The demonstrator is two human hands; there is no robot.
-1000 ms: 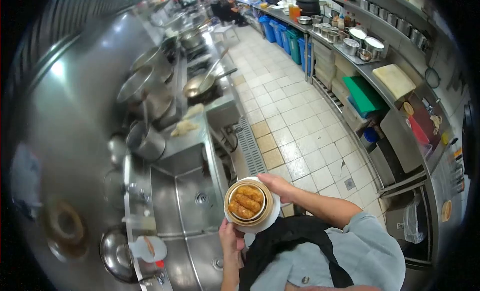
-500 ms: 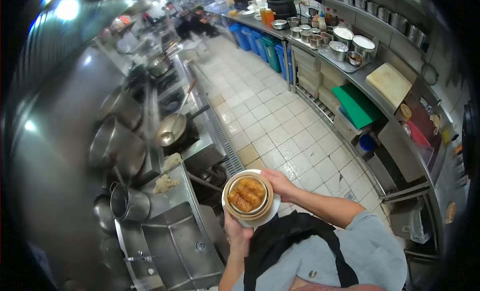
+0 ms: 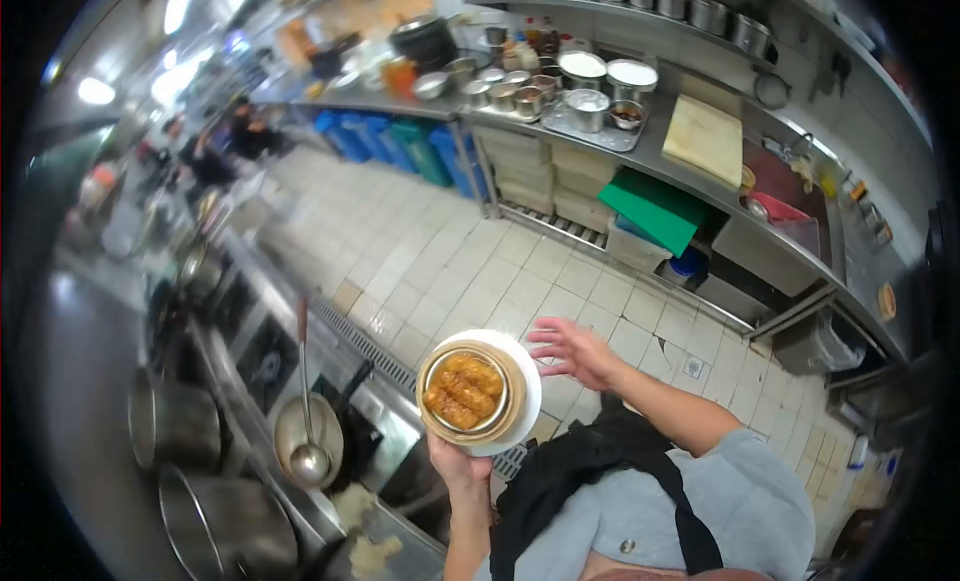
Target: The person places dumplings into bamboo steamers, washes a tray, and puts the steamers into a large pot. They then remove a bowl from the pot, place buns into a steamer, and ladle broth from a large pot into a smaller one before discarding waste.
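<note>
The left hand grips the near edge of a white plate from below, fingers curled up under it and mostly hidden, so how tightly they close cannot be fully told. On the plate sits a round bamboo steamer basket, and inside it a small dish with golden fried rolls lying side by side. The plate is held level in front of the person's chest, above the tiled floor and just right of the stove line.

The right hand is off the plate, fingers spread wide and palm down, hovering just to the right of the rim without touching it.

Half a second ago the right hand cupped the far right rim of the plate, so both hands carried it; now only the left one does. The view has also swung: the sink on the near left has gone out of sight, and the wok with its ladle now lies low on the left, beside large steel pots. The long steel counter with metal bowls, a pale cutting board and a green board runs across the far right. People stand far off on the left.
</note>
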